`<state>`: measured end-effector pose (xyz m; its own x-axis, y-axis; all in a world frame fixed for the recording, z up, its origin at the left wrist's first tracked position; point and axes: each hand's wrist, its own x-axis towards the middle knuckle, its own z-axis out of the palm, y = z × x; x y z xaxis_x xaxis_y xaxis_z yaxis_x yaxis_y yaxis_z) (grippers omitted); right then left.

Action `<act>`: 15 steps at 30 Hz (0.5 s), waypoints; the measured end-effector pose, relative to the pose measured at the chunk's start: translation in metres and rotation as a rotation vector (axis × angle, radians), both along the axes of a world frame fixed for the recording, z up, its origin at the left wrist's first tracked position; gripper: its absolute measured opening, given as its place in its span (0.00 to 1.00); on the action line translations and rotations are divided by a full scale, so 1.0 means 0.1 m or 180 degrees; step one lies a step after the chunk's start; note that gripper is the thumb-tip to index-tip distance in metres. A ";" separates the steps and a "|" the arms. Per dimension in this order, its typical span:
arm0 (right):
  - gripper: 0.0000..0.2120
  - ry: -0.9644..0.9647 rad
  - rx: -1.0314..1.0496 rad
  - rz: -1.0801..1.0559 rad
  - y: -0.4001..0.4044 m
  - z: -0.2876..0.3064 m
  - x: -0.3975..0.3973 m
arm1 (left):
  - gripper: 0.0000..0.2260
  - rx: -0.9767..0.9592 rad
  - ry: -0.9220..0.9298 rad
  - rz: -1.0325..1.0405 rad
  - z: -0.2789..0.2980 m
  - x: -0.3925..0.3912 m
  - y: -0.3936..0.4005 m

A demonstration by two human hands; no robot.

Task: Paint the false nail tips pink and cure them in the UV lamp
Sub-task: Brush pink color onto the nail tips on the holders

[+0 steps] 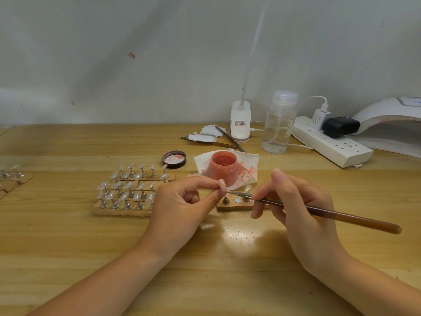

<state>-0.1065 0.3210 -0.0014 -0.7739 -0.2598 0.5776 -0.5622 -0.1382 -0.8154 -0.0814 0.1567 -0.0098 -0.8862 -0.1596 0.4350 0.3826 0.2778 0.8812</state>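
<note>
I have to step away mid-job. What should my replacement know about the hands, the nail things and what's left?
Left hand pinches one nail tip, pink-coated.
Right hand holds the brush, bristles at that tip.
Open pink paint jar stands on tissue behind; lid beside it.
Unpainted tips on stands wait at left.
UV lamp at far right; nothing visibly cured yet.

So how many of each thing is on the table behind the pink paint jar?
Clear bottle: 1
White bottle: 1
Power strip: 1
UV lamp: 1
Jar lid: 1
Total: 5
</note>
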 end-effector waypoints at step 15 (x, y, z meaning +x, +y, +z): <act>0.18 0.0792 0.0914 -0.0555 -0.08 0.00 -0.14 | 0.04 -0.0324 0.0217 -0.0128 -0.02 0.00 0.00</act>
